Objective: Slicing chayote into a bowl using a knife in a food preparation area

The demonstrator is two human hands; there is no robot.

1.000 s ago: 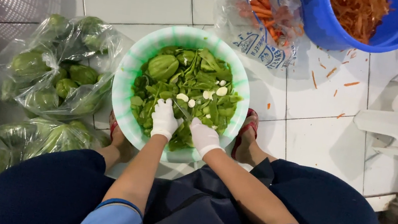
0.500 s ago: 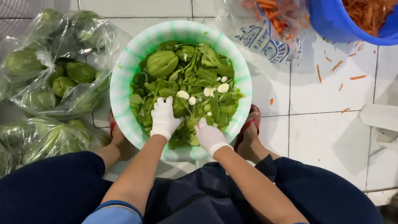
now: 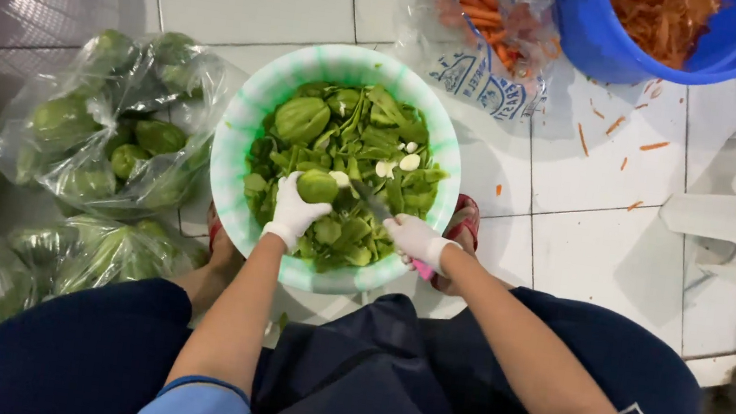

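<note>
From the head view, my gloved left hand (image 3: 292,215) has its fingers curled around a green fruit (image 3: 318,186) over the bowl (image 3: 242,126) of peels on the floor. My right hand (image 3: 417,241) has its fingers wrapped tight on a pink-handled knife (image 3: 383,214), blade against the fruit.

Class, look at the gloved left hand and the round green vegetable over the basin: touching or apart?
Touching. The head view shows the left hand gripping the green vegetable, fingers wrapped against it.
</note>
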